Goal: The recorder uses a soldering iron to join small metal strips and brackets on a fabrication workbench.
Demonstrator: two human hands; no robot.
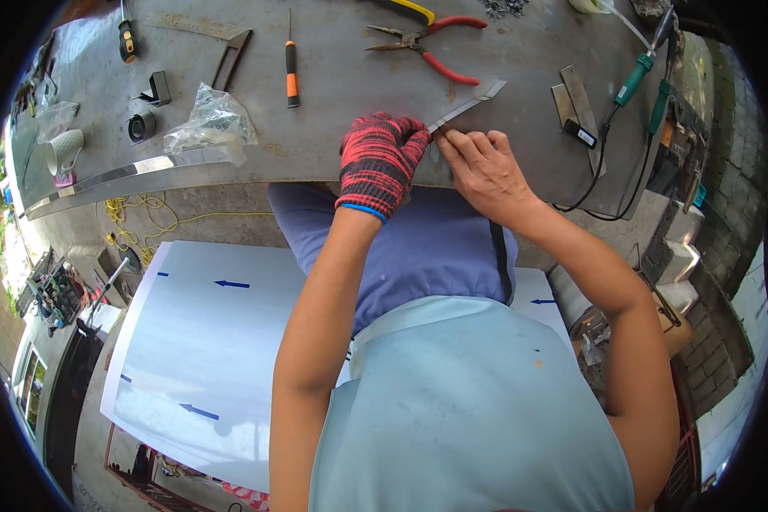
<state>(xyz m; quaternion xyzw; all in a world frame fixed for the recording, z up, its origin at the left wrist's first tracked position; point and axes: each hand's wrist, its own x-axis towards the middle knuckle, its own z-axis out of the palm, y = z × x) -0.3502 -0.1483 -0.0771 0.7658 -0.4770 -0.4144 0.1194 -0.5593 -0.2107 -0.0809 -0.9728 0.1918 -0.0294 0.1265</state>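
Note:
My left hand point(382, 158), in a red and black knit glove with a blue cuff edge, is closed over the near end of a narrow, shiny metal strip point(467, 106). The strip's slanted far end points up and to the right over the metal table point(316, 145). Bare and curled, my right hand point(486, 171) pinches close beside the strip, near the gloved fingertips. What lies between its thumb and fingers is mostly hidden. Beyond both hands lie red-handled long-nose pliers point(414, 40), their jaws parted.
An orange and black screwdriver point(292, 77), a square point(226, 43) and a clear plastic bag point(212, 124) lie leftward. Flat metal bars point(582, 111) and green-handled soldering irons point(636, 79) with black cords lie right. Below the table, a white sheet point(222, 324) carries blue arrows.

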